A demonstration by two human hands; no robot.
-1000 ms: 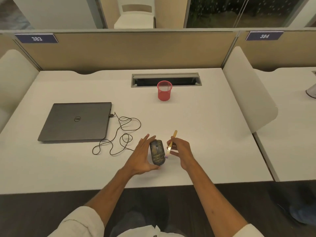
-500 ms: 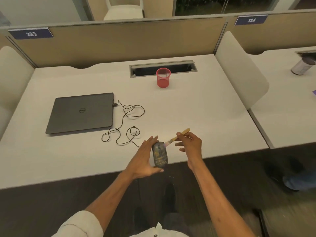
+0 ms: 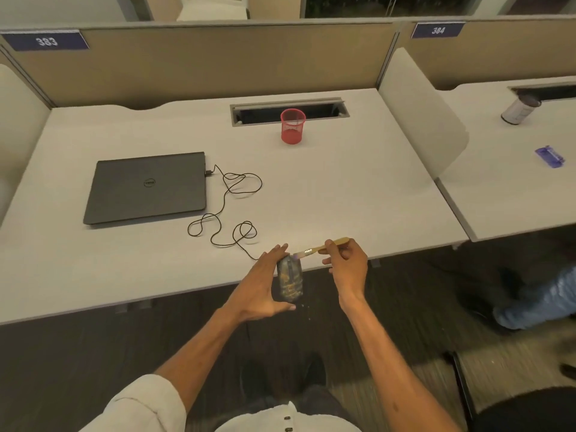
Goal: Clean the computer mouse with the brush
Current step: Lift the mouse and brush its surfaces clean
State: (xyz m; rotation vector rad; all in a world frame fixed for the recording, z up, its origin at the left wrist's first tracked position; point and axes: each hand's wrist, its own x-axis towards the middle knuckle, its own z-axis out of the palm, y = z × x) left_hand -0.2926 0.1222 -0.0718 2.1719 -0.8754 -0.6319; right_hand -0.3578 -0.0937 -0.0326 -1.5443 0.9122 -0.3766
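The dark patterned computer mouse is held up on edge at the desk's front edge, gripped by my left hand with fingers at its far end and thumb at its near end. My right hand pinches the small wooden-handled brush, whose bristles touch the mouse's far end. Small specks hang in the air just below the mouse. The mouse's black cable runs in loops across the desk to a closed grey laptop.
A red mesh pen cup stands by the cable slot at the back of the white desk. A white divider panel borders the right side. The neighbouring desk holds a can and a blue object. Someone's leg is at right.
Both hands have drawn the mouse back from over the desk to its front edge. The brush has swung from upright to lying nearly level, bristles now at the mouse's far end.
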